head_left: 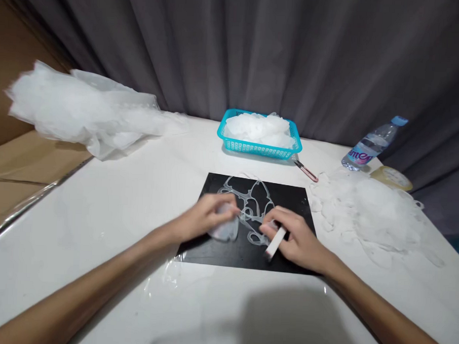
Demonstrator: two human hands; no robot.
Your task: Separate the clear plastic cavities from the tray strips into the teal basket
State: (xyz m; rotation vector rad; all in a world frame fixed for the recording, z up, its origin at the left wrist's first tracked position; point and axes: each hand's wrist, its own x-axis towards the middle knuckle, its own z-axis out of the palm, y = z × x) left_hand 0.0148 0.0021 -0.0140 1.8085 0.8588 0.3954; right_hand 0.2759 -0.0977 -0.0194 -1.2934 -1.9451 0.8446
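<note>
There are two hands [212, 212] [297, 238], one mat [218, 253], one basket [259, 149], one bottle [370, 146] and probably one blurred stick [275, 243].

Clear plastic bottle [371, 145], blue cap and pink-purple lettering on label, standing at the right rear of the white table [136, 208], with a yellowish tape roll [392, 177] just beside its base. Pink-handled snips [306, 171] lying left of the bottle, dark blades pointing away. Dark grey pleated curtain [189, 43] across the back, brown cardboard [19, 183] along the left edge.
</note>
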